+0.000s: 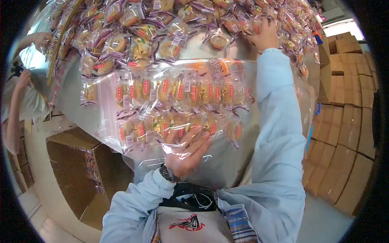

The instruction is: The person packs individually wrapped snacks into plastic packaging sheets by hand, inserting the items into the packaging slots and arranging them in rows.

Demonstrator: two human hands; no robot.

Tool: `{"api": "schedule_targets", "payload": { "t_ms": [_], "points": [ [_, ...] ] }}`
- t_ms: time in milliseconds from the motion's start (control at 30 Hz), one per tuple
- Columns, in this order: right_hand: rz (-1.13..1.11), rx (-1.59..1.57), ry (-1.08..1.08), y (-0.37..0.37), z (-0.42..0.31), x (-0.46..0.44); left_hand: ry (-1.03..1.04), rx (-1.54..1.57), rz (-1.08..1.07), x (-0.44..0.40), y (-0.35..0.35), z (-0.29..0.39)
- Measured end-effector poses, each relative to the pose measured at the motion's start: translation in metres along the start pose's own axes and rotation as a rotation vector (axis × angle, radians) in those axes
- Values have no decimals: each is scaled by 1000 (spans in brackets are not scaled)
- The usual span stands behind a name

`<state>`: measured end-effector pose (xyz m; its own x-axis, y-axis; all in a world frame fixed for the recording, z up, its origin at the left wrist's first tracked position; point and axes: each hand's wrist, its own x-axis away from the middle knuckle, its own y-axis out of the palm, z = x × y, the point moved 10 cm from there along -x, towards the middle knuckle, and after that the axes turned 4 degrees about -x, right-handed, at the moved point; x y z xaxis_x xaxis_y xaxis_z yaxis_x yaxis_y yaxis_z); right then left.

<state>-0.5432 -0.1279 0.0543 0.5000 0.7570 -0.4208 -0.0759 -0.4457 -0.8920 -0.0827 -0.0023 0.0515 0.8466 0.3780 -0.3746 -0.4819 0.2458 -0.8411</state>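
Note:
A large clear plastic bag (150, 158) lies on the table with two rows of individually wrapped pastries (164, 91) in it. My left hand (186, 152) rests flat at the lower row, fingers stretched out. Glare crosses the hand, which seems to lie under the bag's film. At the far right, my right hand (265, 36) reaches into the heap of wrapped pastries (178, 28), thumb and fingers curled around a wrapped pastry (255, 27). A single wrapped pastry (219, 39) sits to the left of that hand.
An open cardboard box (73, 170) stands below the table's left edge. Stacked cartons (344, 125) line the right side. At the left edge, another person's hands (41, 40) are near the heap and a long thin stick (60, 44).

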Motion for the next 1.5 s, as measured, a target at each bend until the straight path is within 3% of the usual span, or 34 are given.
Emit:
{"api": "schedule_targets", "payload": {
  "t_ms": [167, 267, 300, 433, 533, 567, 667, 833, 900, 933, 1000, 1067, 1133, 1200, 1267, 1333, 1433, 1500],
  "points": [
    [-389, -212, -56, -5, 1, 24, 19, -30, 24, 1, 3, 0],
    [-218, -317, 77, -27, 38, 10, -2, -17, -1, 1, 3, -2],
    [-32, -471, 103, -49, 38, 7, 9, -24, 15, 0, 2, -1],
    [-31, -1091, 347, -28, 35, 4, 72, -87, 40, 2, 2, 1],
    [-134, -1104, 534, 2, 32, 17, 69, -52, 97, -3, -2, -2],
    [-116, -1024, 555, 9, 42, 21, 61, -16, 110, -1, -4, -1],
    [145, -373, 193, -15, 43, 14, 56, -67, 58, 3, 4, -1],
    [-49, -210, 68, -7, -47, 35, 56, -20, 108, -3, -5, 0],
    [-20, -194, 72, 6, -30, 35, 64, -25, 92, -4, -3, -1],
    [-4, -188, 69, 4, -28, 34, 71, -40, 85, -3, 2, -2],
    [99, -687, 94, 7, 5, 30, 53, -54, 56, 3, 4, -1],
    [202, -671, 220, -32, 13, 41, 21, -42, 9, 1, 5, 0],
    [221, -872, 141, -70, -1, 57, -3, -55, 14, 1, 1, 7],
    [77, -971, 175, -89, 9, 81, -31, -143, -57, -6, 1, 13],
    [97, -808, 259, -137, -8, 131, -78, -141, -4, -4, -1, 13],
    [310, -209, -139, -209, -66, 185, -107, -131, 46, -3, 0, 9],
    [171, -110, -139, -202, -75, 271, -140, -113, 86, -2, 0, 11],
    [-131, -24, -30, -157, -67, 319, -158, -166, 83, -4, -1, 9]
  ]
}}
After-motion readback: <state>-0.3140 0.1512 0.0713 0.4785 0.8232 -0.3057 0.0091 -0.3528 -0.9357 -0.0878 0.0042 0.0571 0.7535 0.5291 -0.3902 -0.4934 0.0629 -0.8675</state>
